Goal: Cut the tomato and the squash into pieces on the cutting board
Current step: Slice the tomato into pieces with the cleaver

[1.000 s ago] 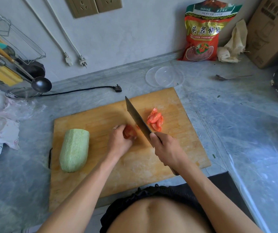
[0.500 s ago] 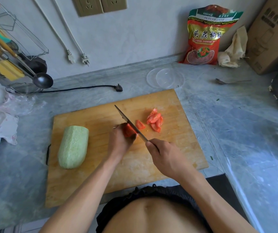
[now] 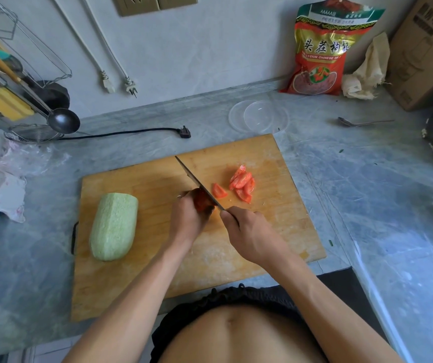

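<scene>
A wooden cutting board point(image 3: 283, 231) lies on the grey counter. My left hand point(image 3: 188, 218) grips the remaining chunk of tomato point(image 3: 202, 201) at the board's middle. My right hand point(image 3: 247, 231) grips the handle of a cleaver point(image 3: 197, 183), whose blade rests edge-down against the right side of that chunk. One cut wedge point(image 3: 219, 191) lies just right of the blade, and a small pile of tomato pieces point(image 3: 243, 183) sits further right. A peeled pale-green squash point(image 3: 114, 229) lies whole on the board's left part.
Two clear plastic lids point(image 3: 258, 116) lie behind the board, a black plug and cord point(image 3: 184, 132) to their left. A spoon point(image 3: 362, 123), a red snack bag point(image 3: 323, 48) and a cardboard box point(image 3: 427, 51) sit back right. A utensil rack with a ladle point(image 3: 60, 120) stands far left.
The cleaver came down through the tomato and shifted left onto the chunk. A fresh wedge now lies to the right of the blade. My left hand stayed on the chunk.
</scene>
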Tool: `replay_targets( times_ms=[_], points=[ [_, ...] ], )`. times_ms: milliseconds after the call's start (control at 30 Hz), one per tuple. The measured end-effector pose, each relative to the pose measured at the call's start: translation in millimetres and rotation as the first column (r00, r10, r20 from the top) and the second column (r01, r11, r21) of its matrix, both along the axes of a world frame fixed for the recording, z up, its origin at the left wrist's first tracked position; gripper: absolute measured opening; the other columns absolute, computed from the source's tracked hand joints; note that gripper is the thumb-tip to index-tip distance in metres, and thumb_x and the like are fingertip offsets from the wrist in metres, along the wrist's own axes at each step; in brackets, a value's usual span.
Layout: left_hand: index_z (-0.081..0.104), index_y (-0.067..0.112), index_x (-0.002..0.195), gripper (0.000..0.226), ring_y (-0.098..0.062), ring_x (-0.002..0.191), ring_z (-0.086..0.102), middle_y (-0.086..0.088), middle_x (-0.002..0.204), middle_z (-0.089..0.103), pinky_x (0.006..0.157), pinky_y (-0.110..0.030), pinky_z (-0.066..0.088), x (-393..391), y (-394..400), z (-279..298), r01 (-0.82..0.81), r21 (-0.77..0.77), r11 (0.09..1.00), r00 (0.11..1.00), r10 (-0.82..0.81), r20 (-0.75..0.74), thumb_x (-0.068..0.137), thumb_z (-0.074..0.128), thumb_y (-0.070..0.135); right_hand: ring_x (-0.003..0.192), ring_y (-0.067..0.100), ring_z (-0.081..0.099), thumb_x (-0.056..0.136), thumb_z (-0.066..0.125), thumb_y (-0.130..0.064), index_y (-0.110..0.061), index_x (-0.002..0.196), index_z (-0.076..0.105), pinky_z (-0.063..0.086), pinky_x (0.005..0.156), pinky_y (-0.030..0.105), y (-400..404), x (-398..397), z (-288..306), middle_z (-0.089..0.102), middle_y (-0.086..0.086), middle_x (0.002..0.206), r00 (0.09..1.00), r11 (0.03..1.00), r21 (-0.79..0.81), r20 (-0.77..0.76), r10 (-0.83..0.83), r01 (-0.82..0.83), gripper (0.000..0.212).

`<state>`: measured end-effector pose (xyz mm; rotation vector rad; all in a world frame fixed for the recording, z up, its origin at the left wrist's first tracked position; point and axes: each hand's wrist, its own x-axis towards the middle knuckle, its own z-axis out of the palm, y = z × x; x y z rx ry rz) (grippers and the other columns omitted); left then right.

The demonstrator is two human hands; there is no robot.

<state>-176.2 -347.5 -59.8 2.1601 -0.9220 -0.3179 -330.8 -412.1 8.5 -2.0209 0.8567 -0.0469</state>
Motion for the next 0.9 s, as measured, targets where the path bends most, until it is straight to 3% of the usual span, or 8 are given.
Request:
replay_targets(
  times_ms=[100,367,567,733,900],
  points=[
    [0.075,0.015,0.083,0.013,-0.010,0.082,0.060,-0.004,0.080,0.074,0.061,-0.001,0.034,1.2,-0.7,4.4,0.027,-0.041,0.999,1.000,-0.027,0.011,0.073,0.080,0.008,0.051,0.024,0.042,0.104,0.037,-0.041,-0.014,0.075,0.049,0.033,0.048,0.036,-0.1,-1.8,-1.3,0.051,0.006,0.061,1.000,1.000,0.004,-0.017,0.017,-0.017,0.041],
    [0.074,0.016,0.086,0.013,-0.015,0.069,0.063,0.000,0.079,0.072,0.057,-0.005,0.034,3.0,-0.5,-6.7,-0.041,-0.017,0.999,0.998,0.041,-0.047,0.074,0.080,0.016,0.049,0.020,0.033,0.105,0.040,-0.034,-0.014,0.068,0.044,0.026,0.046,0.029,-5.0,-14.1,-4.1,0.043,0.004,0.056,1.000,1.000,0.025,0.021,0.010,-0.011,0.042],
    [0.074,0.017,0.092,0.017,-0.017,0.077,0.068,0.000,0.084,0.075,0.064,-0.028,0.049,3.2,-0.7,-10.1,-0.049,0.016,0.999,0.992,0.050,-0.114,0.075,0.077,0.018,0.052,0.025,0.040,0.105,0.038,-0.037,-0.009,0.079,0.050,0.028,0.049,0.035,-4.5,1.8,-12.7,0.049,0.009,0.060,1.000,1.000,0.020,0.023,-0.010,0.009,0.040],
    [0.074,0.019,0.091,0.018,-0.008,0.076,0.067,0.003,0.084,0.075,0.060,-0.012,0.043,4.3,-0.7,-11.2,-0.063,-0.002,0.998,0.989,0.062,-0.135,0.075,0.078,0.013,0.051,0.023,0.035,0.105,0.039,-0.035,-0.010,0.073,0.047,0.026,0.048,0.032,-4.2,-9.0,-14.0,0.045,0.006,0.057,1.000,0.999,0.052,0.019,0.012,-0.013,0.041],
    [0.073,0.022,0.092,0.022,-0.008,0.078,0.068,0.014,0.080,0.070,0.062,-0.013,0.045,3.3,-1.8,-16.7,-0.081,0.007,0.997,0.979,0.081,-0.187,0.074,0.075,0.009,0.049,0.021,0.035,0.105,0.039,-0.036,-0.017,0.069,0.043,0.027,0.047,0.029,-2.5,-14.7,-16.9,0.043,0.003,0.056,1.000,0.999,0.043,-0.008,-0.008,0.009,0.040]
  ],
)
